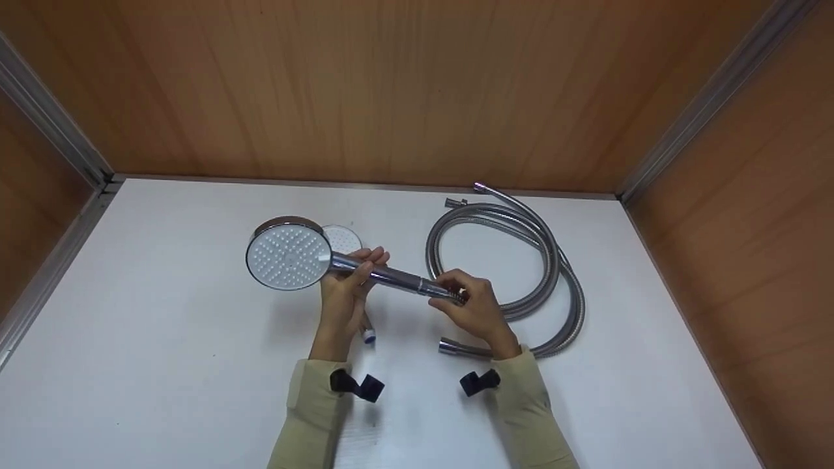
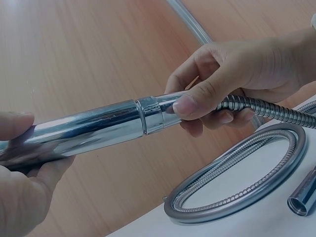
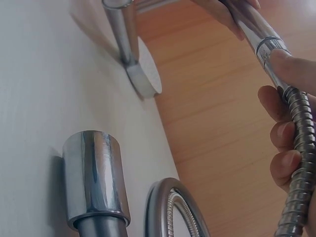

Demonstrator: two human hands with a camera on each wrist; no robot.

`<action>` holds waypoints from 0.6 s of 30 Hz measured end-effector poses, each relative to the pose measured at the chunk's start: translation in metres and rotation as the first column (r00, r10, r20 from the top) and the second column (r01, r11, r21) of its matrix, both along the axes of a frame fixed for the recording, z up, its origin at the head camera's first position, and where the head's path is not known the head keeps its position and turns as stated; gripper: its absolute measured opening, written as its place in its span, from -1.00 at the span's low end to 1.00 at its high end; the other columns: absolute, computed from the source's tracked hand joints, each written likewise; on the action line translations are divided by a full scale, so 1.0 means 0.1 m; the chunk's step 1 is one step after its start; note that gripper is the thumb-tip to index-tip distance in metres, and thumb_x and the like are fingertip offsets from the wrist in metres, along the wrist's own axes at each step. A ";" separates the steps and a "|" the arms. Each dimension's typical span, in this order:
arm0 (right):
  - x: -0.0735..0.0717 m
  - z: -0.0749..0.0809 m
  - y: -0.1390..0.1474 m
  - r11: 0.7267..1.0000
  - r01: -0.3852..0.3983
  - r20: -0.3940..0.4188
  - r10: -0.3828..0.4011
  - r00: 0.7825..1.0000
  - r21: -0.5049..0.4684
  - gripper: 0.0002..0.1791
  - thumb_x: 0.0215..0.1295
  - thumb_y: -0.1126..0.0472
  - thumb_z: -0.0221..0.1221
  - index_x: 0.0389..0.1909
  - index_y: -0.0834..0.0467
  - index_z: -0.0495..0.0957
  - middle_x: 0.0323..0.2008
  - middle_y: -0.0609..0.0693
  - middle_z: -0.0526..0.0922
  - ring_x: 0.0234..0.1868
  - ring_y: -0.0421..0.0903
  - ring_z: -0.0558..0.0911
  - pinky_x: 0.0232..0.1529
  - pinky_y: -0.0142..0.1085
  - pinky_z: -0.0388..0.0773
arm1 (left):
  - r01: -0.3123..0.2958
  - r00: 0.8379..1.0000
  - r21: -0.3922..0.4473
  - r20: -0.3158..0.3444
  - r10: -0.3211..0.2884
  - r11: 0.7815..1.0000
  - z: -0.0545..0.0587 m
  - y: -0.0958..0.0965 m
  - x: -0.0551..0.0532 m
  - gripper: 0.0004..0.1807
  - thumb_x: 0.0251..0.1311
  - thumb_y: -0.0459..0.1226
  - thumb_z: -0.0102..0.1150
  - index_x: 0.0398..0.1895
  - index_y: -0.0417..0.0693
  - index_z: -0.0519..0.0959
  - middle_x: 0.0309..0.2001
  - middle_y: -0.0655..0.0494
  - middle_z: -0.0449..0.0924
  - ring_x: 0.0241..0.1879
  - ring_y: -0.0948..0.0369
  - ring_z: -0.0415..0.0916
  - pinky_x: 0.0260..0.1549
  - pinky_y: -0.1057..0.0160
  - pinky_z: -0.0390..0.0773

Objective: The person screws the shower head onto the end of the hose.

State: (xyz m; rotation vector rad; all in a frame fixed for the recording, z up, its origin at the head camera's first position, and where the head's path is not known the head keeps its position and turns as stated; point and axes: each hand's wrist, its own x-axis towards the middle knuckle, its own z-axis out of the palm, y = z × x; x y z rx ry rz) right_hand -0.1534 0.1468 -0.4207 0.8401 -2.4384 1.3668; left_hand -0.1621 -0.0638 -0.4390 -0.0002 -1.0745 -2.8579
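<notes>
A chrome shower head [image 1: 288,257] with a round white nozzle face is held above the table, its face toward the head camera. My left hand [image 1: 340,309] grips its handle [image 2: 94,131], thumb on one side and fingers on the other. At the handle's lower end sits the chrome connector [image 2: 170,109] of a metal hose. My right hand [image 1: 479,312] pinches this connector between thumb and fingers. The ribbed hose [image 3: 299,133] runs out past its curled fingers. Connector and handle meet end to end; how far they are threaded cannot be seen.
A second, smaller shower head [image 1: 342,239] lies on the white table [image 1: 163,365], partly hidden behind my left hand. Coiled metal hose [image 1: 554,260] lies at the right, with a loose chrome end [image 1: 448,346] near my right wrist. Wooden panels [image 1: 417,91] stand around the table.
</notes>
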 end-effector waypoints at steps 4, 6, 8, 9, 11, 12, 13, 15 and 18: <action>-0.02 -0.03 0.01 1.000 0.006 0.026 -0.006 1.000 0.009 -0.75 0.04 0.42 0.34 -0.24 0.37 0.56 -0.45 0.17 0.68 -0.56 -0.35 0.38 -0.60 -0.59 0.33 | 0.005 1.000 0.021 -0.021 -0.004 1.000 -0.01 0.00 -0.01 -0.81 0.17 -0.61 0.06 -0.22 -0.22 0.49 -0.27 -0.03 0.71 -0.18 0.12 0.70 0.05 0.21 0.64; -0.02 -0.05 0.01 1.000 0.004 0.031 -0.005 1.000 0.007 -0.75 0.04 0.42 0.34 -0.24 0.36 0.56 -0.45 0.17 0.67 -0.56 -0.35 0.37 -0.59 -0.59 0.32 | 0.006 1.000 0.024 -0.025 -0.005 1.000 -0.01 0.00 -0.01 -0.80 0.17 -0.61 0.05 -0.22 -0.22 0.49 -0.27 -0.03 0.71 -0.18 0.12 0.70 0.05 0.21 0.65; -0.03 -0.06 0.01 1.000 0.004 0.027 -0.004 1.000 0.005 -0.76 0.04 0.42 0.33 -0.24 0.36 0.56 -0.45 0.17 0.67 -0.56 -0.34 0.36 -0.60 -0.59 0.30 | 0.008 1.000 0.026 -0.024 -0.008 1.000 -0.01 0.00 -0.01 -0.80 0.17 -0.61 0.04 -0.22 -0.22 0.48 -0.26 -0.04 0.71 -0.18 0.12 0.70 0.05 0.21 0.64; -0.03 -0.06 0.01 1.000 0.004 0.025 -0.004 1.000 0.003 -0.76 0.04 0.43 0.33 -0.25 0.36 0.56 -0.45 0.16 0.67 -0.56 -0.34 0.35 -0.60 -0.59 0.30 | 0.009 1.000 0.025 -0.022 -0.008 1.000 -0.01 0.00 -0.01 -0.80 0.17 -0.61 0.04 -0.21 -0.23 0.47 -0.26 -0.04 0.71 -0.18 0.12 0.70 0.06 0.21 0.64; -0.03 -0.06 0.02 1.000 0.004 0.021 -0.004 1.000 0.000 -0.77 0.04 0.42 0.33 -0.25 0.35 0.56 -0.45 0.16 0.67 -0.56 -0.34 0.35 -0.60 -0.59 0.29 | 0.008 1.000 0.022 -0.017 -0.007 1.000 -0.01 0.00 -0.01 -0.80 0.18 -0.61 0.04 -0.21 -0.23 0.47 -0.25 -0.04 0.70 -0.17 0.12 0.70 0.07 0.21 0.63; -0.03 -0.06 0.02 1.000 0.005 0.019 -0.005 1.000 -0.001 -0.77 0.04 0.42 0.33 -0.26 0.35 0.56 -0.45 0.16 0.67 -0.56 -0.34 0.34 -0.60 -0.59 0.29 | 0.007 1.000 0.020 -0.015 -0.006 1.000 -0.01 0.00 -0.01 -0.80 0.18 -0.61 0.03 -0.20 -0.24 0.47 -0.25 -0.04 0.70 -0.17 0.12 0.70 0.07 0.21 0.63; -0.03 -0.06 0.02 1.000 0.005 0.016 -0.005 1.000 -0.001 -0.78 0.05 0.41 0.33 -0.26 0.35 0.57 -0.46 0.15 0.67 -0.56 -0.34 0.34 -0.60 -0.59 0.29 | 0.005 1.000 0.018 -0.013 -0.005 1.000 -0.01 0.00 -0.01 -0.80 0.18 -0.61 0.03 -0.20 -0.24 0.47 -0.25 -0.04 0.70 -0.17 0.12 0.70 0.07 0.20 0.63; -0.02 -0.06 0.02 1.000 0.003 0.015 -0.003 1.000 -0.002 -0.78 0.06 0.41 0.33 -0.26 0.34 0.57 -0.46 0.15 0.67 -0.56 -0.35 0.35 -0.61 -0.58 0.30 | 0.004 1.000 0.014 -0.010 -0.004 1.000 0.00 0.00 -0.01 -0.80 0.18 -0.61 0.03 -0.20 -0.24 0.47 -0.25 -0.04 0.70 -0.17 0.12 0.69 0.08 0.20 0.63; -0.02 -0.06 0.02 1.000 -0.004 0.019 0.004 1.000 -0.001 -0.79 0.08 0.40 0.32 -0.24 0.34 0.57 -0.45 0.15 0.67 -0.55 -0.36 0.36 -0.61 -0.56 0.34 | 0.003 1.000 0.013 -0.011 -0.003 1.000 0.00 0.00 0.00 -0.80 0.18 -0.61 0.02 -0.20 -0.23 0.47 -0.25 -0.04 0.70 -0.17 0.12 0.69 0.08 0.21 0.63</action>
